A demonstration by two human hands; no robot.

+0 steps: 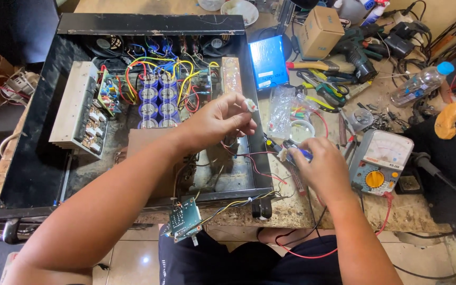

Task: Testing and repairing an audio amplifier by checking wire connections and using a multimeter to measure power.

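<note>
My left hand (220, 120) is raised over the open black amplifier chassis (32, 158), pinching a small white connector (251, 105) between thumb and fingers. Thin red wires hang from it toward the bench. My right hand (320, 169) rests at the chassis's right edge and grips a blue-handled tool (297, 152), tip pointing left near a small white plug. Inside the chassis are blue capacitors (158, 100), coloured wiring and a finned heat sink (75, 108). A small green circuit board (182, 220) dangles on wires over the front edge above my lap.
An analog multimeter (380, 162) sits right of my right hand. Further back lie a blue-screened device (268, 62), a cardboard box (320, 30), a cordless drill (357, 54), pliers, a plastic bottle (420, 83) and a clear bag (282, 108). Cables crowd the right edge.
</note>
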